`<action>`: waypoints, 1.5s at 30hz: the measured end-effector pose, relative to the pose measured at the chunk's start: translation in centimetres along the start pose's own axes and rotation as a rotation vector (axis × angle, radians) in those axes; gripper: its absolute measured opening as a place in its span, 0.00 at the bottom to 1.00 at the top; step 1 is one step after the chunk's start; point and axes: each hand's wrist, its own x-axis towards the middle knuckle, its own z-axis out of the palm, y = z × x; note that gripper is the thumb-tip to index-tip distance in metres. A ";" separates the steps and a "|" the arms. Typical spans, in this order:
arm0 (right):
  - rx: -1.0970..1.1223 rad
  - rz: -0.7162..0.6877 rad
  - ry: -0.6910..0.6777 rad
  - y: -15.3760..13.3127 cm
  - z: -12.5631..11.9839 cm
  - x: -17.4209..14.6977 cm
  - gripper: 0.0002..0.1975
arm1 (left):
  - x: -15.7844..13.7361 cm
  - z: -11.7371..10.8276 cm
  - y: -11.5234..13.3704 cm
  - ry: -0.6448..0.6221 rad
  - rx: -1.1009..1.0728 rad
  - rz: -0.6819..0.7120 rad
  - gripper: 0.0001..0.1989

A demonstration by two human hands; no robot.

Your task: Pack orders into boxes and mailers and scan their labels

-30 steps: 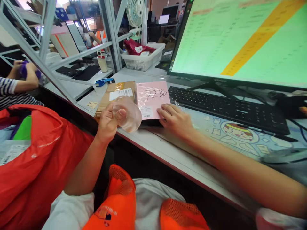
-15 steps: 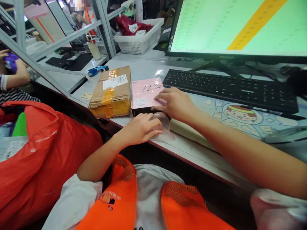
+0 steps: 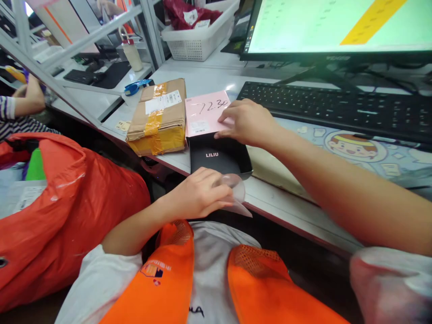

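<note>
A pink box sleeve (image 3: 205, 112) with handwritten numbers and a barcode label lies on the desk. From its near end a black inner tray (image 3: 218, 155) marked LILIU sticks out toward me. My right hand (image 3: 248, 122) is closed at the sleeve's right edge, thumb and fingers gripping it near the tray. Just in front of the tray, at the desk edge, my left hand (image 3: 204, 193) pinches a clear curved plastic piece (image 3: 238, 191). Its exact kind I cannot make out.
A taped cardboard box (image 3: 158, 119) sits left of the sleeve, with a blue tool (image 3: 137, 87) behind it. The keyboard (image 3: 324, 108) and monitor (image 3: 324, 27) stand right. A white basket (image 3: 192, 47) is farther back. A large red bag (image 3: 77, 198) lies left; another person's hand (image 3: 35, 96) is beyond.
The black tray has come out of the pink sleeve toward me. My left hand has moved slightly nearer my body with the clear plastic; my right hand remains at the sleeve.
</note>
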 end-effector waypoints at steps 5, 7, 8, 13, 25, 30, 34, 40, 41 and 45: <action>-0.015 -0.009 0.000 -0.1 0.1 -0.3 0.27 | 0.1 -2.3 1.0 0.311 -0.292 -0.174 0.11; -0.003 -0.013 -0.006 -0.3 -0.2 -0.3 0.25 | 0.8 -3.6 0.7 0.445 -0.390 -0.327 0.12; 0.010 -0.016 -0.015 -0.4 -0.5 -0.2 0.23 | 1.3 -4.1 0.2 0.498 -0.425 -0.395 0.13; 0.120 0.047 -0.056 -0.5 -2.1 -0.3 0.16 | 3.7 -3.2 -3.7 0.379 -0.382 -0.521 0.17; 0.215 0.209 0.085 1.4 -3.6 0.9 0.16 | 0.1 -2.5 -2.7 0.387 0.119 -0.550 0.16; 0.140 0.215 0.085 2.6 -1.5 5.1 0.23 | -3.0 1.9 -1.0 0.454 -0.011 -0.535 0.33; 0.106 0.175 0.020 3.1 0.2 8.8 0.32 | -3.5 5.3 -0.7 0.519 -0.023 -0.585 0.42; 0.112 0.235 -0.158 2.7 1.8 11.6 0.38 | -3.0 7.0 -1.3 0.648 0.016 -0.557 0.39; 0.103 0.248 -0.187 2.7 2.0 11.6 0.38 | -3.0 7.1 -1.4 0.669 0.013 -0.546 0.40; 0.056 0.240 -0.214 2.5 2.0 10.9 0.33 | -2.9 7.8 -1.8 0.721 -0.004 -0.514 0.43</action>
